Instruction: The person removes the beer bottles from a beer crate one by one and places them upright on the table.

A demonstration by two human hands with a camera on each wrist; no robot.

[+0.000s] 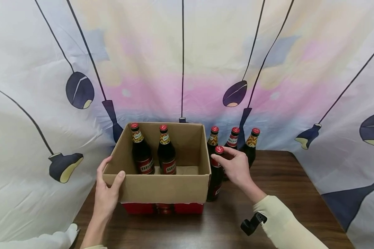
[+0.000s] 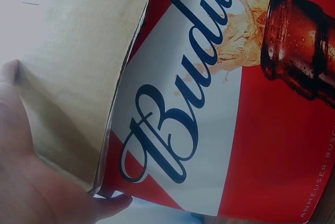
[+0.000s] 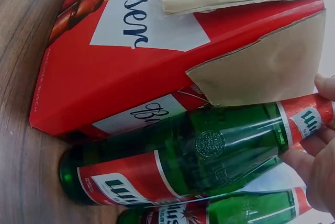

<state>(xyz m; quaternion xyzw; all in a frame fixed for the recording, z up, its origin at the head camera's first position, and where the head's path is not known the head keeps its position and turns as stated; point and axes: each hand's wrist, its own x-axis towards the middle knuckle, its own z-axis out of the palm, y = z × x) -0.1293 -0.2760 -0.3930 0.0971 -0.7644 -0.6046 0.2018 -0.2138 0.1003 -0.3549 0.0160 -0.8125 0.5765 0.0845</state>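
In the head view, an open cardboard box stands on the table, its flaps folded outward and red printed sides showing below. Two dark beer bottles with red caps stand upright inside, toward the left and middle. My left hand grips the box's front left corner, thumb over the rim. To the right of the box, my right hand holds a beer bottle by its neck. The right wrist view shows this green glass bottle close against the box, its base apparently on the table, with fingers around the red neck label.
Several more beer bottles stand behind and beside my right hand, right of the box. The brown wooden table extends to the right. A patterned cloth hangs behind and at both sides. A white object lies at lower left.
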